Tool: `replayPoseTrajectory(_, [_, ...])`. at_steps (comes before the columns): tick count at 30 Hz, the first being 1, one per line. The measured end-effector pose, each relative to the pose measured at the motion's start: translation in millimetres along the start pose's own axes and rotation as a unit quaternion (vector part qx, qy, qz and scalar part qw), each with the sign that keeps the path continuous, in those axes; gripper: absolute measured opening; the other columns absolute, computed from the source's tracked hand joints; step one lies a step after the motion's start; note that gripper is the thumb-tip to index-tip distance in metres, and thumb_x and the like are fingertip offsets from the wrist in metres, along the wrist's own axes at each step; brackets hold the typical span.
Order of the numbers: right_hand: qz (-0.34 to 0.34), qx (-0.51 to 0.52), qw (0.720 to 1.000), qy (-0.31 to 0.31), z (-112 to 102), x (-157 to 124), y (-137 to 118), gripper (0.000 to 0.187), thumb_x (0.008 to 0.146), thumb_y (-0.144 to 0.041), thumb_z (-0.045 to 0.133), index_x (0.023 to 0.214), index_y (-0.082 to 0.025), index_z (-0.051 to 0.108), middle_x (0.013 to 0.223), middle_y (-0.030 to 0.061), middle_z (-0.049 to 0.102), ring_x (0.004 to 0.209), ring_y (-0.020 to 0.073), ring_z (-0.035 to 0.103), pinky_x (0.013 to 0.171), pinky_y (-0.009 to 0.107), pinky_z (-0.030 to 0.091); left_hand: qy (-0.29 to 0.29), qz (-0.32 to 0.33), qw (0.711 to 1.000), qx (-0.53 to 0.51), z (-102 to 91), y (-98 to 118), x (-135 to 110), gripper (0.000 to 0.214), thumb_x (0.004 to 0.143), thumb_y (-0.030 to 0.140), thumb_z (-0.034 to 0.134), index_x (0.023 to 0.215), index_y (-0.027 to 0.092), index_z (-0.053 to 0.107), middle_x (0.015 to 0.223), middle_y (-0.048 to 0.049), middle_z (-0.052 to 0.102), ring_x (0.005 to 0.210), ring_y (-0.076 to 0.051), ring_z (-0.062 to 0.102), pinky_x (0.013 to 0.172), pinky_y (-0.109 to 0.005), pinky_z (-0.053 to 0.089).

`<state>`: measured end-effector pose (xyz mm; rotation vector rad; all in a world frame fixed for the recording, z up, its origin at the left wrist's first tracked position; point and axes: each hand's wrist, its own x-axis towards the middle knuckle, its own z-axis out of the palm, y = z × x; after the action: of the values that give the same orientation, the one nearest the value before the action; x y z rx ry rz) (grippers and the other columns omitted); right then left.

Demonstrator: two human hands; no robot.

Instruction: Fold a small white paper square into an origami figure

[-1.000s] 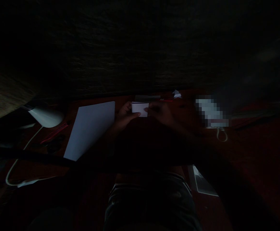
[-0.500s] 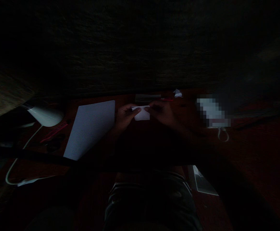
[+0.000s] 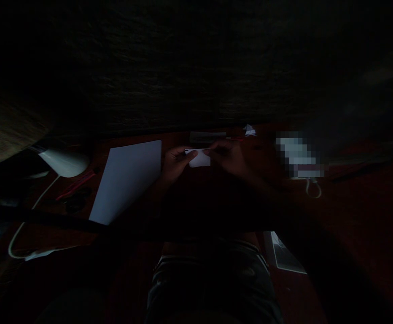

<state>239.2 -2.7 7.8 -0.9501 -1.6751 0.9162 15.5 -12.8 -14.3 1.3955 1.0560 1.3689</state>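
Note:
In the dim head view, a small folded piece of white paper (image 3: 199, 159) is held up between both hands. My left hand (image 3: 176, 164) pinches its left side, the thumb lying across the front. At the upper right corner, my right hand (image 3: 228, 156) grips the paper between thumb and fingers. Left of my left hand lies a large white sheet of paper (image 3: 129, 175) on the dark reddish surface. How the small paper is folded at the back is hidden.
A white tapered object (image 3: 64, 163) with a white cable (image 3: 37, 204) stands at left, near a red slim object (image 3: 77, 183). Behind the hands lie a flat greyish strip (image 3: 207, 137) and a crumpled white scrap (image 3: 249, 130). A blurred-out pale item (image 3: 299, 155) is at right.
My right thumb has shifted slightly right, toward the paper's corner, baring more of its front. The paper's lower edge sits a little higher. My left hand looks the same.

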Motion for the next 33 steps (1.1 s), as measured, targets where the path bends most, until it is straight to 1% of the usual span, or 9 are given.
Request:
replayPoseTrajectory(3, [-0.012,0.009,1.000,-0.006,-0.6,-0.1,-1.4,0.032,0.093,-0.050,0.091,0.077,-0.025,0.080,0.083,0.0035,0.081,0.080,0.0216,0.073,0.080,0.037,0.061,0.003,-0.001,1.000,0.004,-0.4,0.0,-0.3,0.044,0.076,0.063,0.103,0.089,0.023,0.088,0.087,-0.0040,0.084,0.079,-0.020,0.073,0.075,-0.034,0.058])
replayPoseTrajectory(6, [-0.009,0.010,1.000,-0.011,-0.9,-0.2,-2.9,0.030,0.093,-0.048,0.091,0.077,-0.025,0.081,0.084,0.0034,0.082,0.081,0.0213,0.073,0.080,0.037,0.061,0.007,-0.004,1.000,0.002,-0.6,0.3,-0.6,0.042,0.076,0.060,0.104,0.089,0.023,0.089,0.085,-0.0034,0.083,0.076,-0.020,0.072,0.073,-0.034,0.058])
replayPoseTrajectory(10, [0.003,0.009,1.000,-0.010,0.0,0.3,-4.6,0.035,0.091,-0.053,0.092,0.076,-0.025,0.080,0.083,0.0033,0.082,0.081,0.0218,0.073,0.080,0.037,0.061,0.007,0.002,1.000,-0.008,0.0,1.2,-0.6,0.043,0.073,0.062,0.105,0.088,0.024,0.090,0.085,-0.0031,0.084,0.076,-0.019,0.073,0.074,-0.032,0.059])
replayPoseTrajectory(13, [0.007,0.009,1.000,-0.002,0.5,0.7,-5.2,0.040,0.089,-0.060,0.093,0.075,-0.025,0.079,0.082,0.0035,0.081,0.080,0.0223,0.073,0.080,0.037,0.061,0.009,0.001,1.000,-0.010,0.8,1.3,-0.3,0.048,0.072,0.066,0.105,0.088,0.023,0.090,0.089,-0.0041,0.087,0.081,-0.021,0.077,0.078,-0.034,0.061])
replayPoseTrajectory(18, [0.001,0.016,1.000,0.012,-1.3,1.4,-4.1,0.043,0.089,-0.062,0.093,0.074,-0.024,0.078,0.081,0.0037,0.079,0.079,0.0216,0.071,0.079,0.037,0.060,0.026,-0.002,0.999,-0.025,0.8,-0.8,1.5,0.055,0.070,0.071,0.105,0.091,0.023,0.090,0.095,-0.0064,0.089,0.092,-0.025,0.082,0.087,-0.038,0.065])
replayPoseTrajectory(22, [-0.004,0.024,1.000,0.013,-2.5,1.9,-2.5,0.045,0.089,-0.066,0.093,0.074,-0.026,0.078,0.081,0.0030,0.079,0.079,0.0219,0.071,0.079,0.037,0.060,0.036,-0.002,0.999,-0.026,-0.9,-3.8,3.1,0.050,0.073,0.066,0.105,0.092,0.023,0.089,0.095,-0.0073,0.089,0.094,-0.026,0.082,0.088,-0.039,0.066])
replayPoseTrajectory(25, [-0.006,0.025,1.000,0.011,-3.0,2.2,-1.3,0.046,0.089,-0.065,0.092,0.073,-0.025,0.077,0.081,0.0032,0.079,0.080,0.0217,0.071,0.080,0.038,0.060,0.035,0.005,0.999,-0.028,-1.8,-5.4,4.5,0.047,0.075,0.063,0.105,0.092,0.023,0.089,0.097,-0.0071,0.089,0.096,-0.026,0.083,0.088,-0.040,0.067])
replayPoseTrajectory(29, [-0.016,0.018,1.000,0.019,-4.6,2.7,1.2,0.045,0.091,-0.064,0.091,0.075,-0.024,0.077,0.080,0.0036,0.078,0.078,0.0211,0.070,0.076,0.036,0.058,0.053,0.017,0.998,-0.043,-1.2,-5.8,6.7,0.048,0.070,0.062,0.108,0.090,0.024,0.089,0.097,-0.0055,0.090,0.094,-0.024,0.083,0.088,-0.038,0.068])
replayPoseTrajectory(33, [-0.044,0.010,0.999,0.030,-5.9,4.1,5.5,0.047,0.091,-0.066,0.091,0.074,-0.024,0.078,0.077,0.0025,0.078,0.074,0.0197,0.069,0.072,0.034,0.057,0.069,0.030,0.996,-0.051,-0.5,-6.7,8.6,0.048,0.067,0.062,0.109,0.087,0.024,0.088,0.094,-0.0042,0.090,0.091,-0.023,0.084,0.087,-0.037,0.069])
